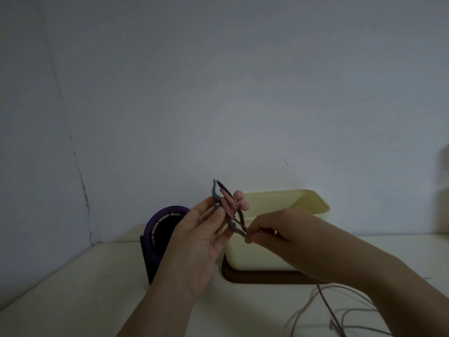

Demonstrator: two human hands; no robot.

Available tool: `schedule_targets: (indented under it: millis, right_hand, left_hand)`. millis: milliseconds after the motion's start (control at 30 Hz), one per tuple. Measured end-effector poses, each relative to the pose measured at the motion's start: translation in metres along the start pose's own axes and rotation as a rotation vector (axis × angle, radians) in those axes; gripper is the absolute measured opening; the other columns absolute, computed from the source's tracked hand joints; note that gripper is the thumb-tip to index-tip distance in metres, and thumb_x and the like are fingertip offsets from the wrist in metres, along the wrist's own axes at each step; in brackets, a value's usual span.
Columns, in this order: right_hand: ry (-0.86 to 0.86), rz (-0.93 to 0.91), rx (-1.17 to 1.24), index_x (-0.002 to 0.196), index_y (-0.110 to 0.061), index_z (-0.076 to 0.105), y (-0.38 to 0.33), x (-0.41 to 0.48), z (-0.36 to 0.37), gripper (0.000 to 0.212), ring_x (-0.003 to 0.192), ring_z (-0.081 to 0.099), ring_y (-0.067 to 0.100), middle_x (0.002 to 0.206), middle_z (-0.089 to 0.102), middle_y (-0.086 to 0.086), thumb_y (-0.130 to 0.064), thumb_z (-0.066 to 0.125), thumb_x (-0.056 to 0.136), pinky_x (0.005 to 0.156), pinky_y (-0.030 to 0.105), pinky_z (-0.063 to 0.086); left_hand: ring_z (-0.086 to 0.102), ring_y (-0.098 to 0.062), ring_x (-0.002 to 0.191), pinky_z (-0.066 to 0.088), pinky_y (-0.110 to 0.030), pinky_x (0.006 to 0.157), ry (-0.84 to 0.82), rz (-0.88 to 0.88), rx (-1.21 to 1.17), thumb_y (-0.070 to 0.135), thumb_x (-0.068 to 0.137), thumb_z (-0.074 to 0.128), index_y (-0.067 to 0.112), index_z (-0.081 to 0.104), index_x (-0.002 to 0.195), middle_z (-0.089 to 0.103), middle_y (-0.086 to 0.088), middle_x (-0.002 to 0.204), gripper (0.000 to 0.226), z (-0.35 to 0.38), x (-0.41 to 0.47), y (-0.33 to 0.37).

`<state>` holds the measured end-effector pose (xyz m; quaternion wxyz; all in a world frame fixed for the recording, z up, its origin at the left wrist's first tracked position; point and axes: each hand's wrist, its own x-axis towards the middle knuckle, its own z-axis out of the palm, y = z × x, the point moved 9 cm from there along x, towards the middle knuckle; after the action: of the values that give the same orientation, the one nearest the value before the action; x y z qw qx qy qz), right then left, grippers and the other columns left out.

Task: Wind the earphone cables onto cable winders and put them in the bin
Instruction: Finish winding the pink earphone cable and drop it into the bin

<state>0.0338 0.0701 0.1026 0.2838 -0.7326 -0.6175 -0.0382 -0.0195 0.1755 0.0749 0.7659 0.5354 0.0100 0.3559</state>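
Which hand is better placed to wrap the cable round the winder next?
Right, probably. The right hand pinches the cable at the lower end of the winder, while the left hand is occupied gripping that winder.

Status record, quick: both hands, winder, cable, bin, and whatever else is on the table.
left hand: holds the winder up in front of the bin
right hand: pinches the dark cable at the winder's lower end
bin: cream, on a brown tray; inside hidden
loose cables: on the table, lower right
fan: purple, left of the bin
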Motion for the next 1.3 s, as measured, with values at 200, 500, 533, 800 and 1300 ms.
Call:
schedule_targets:
  millis: [200, 500, 533, 800, 1300]
  right_hand:
    - [0.171, 0.062, 0.229, 0.08, -0.017, 0.065, 0.009, -0.003, -0.028, 0.028, 0.047, 0.058, 0.003, 0.053, 0.058, -0.007, -0.025, 0.045, 0.097, 0.052, 0.021, 0.048]
    - [0.409, 0.012, 0.152, 0.072, -0.029, 0.061, 0.027, -0.006, -0.054, 0.031, 0.047, 0.036, 0.006, 0.052, 0.042, -0.007, -0.047, 0.042, 0.088, 0.049, 0.019, 0.031]
    - [0.433, -0.001, 0.172, 0.071, -0.029, 0.061, 0.028, -0.006, -0.058, 0.031, 0.046, 0.035, 0.006, 0.051, 0.041, -0.008, -0.048, 0.044, 0.088, 0.048, 0.02, 0.031]
    - [0.46, -0.04, 0.502, 0.072, -0.023, 0.063, 0.042, -0.001, -0.056, 0.036, 0.048, 0.03, 0.009, 0.052, 0.037, -0.007, -0.053, 0.044, 0.08, 0.046, 0.019, 0.027]
    - [0.147, 0.001, 0.516, 0.073, -0.024, 0.062, 0.031, 0.017, 0.02, 0.038, 0.044, 0.034, 0.003, 0.05, 0.042, -0.009, -0.043, 0.04, 0.097, 0.048, 0.017, 0.029]
  left_hand:
    - [0.072, -0.011, 0.087, 0.055, -0.031, 0.085, 0.007, 0.134, 0.549, -0.007, 0.092, 0.052, 0.017, 0.066, 0.097, 0.076, 0.0, 0.091, 0.028, 0.004, -0.002, 0.004]
    - [0.069, -0.017, 0.102, 0.051, -0.033, 0.093, -0.304, 0.014, 0.675, 0.0, 0.093, 0.053, 0.013, 0.061, 0.112, 0.075, -0.001, 0.103, 0.024, 0.032, -0.015, -0.009]
    - [0.069, -0.017, 0.101, 0.051, -0.031, 0.091, -0.334, 0.007, 0.659, 0.0, 0.093, 0.053, 0.013, 0.061, 0.112, 0.075, -0.001, 0.102, 0.024, 0.035, -0.017, -0.009]
    - [0.072, -0.013, 0.086, 0.053, -0.017, 0.071, -0.395, 0.013, 0.496, -0.003, 0.089, 0.051, 0.009, 0.06, 0.11, 0.076, 0.0, 0.093, 0.025, 0.046, -0.023, -0.001]
    - [0.07, -0.022, 0.099, 0.058, -0.032, 0.084, -0.175, 0.026, -0.026, 0.006, 0.085, 0.049, -0.002, 0.06, 0.12, 0.069, -0.016, 0.115, 0.037, 0.025, -0.007, 0.015]
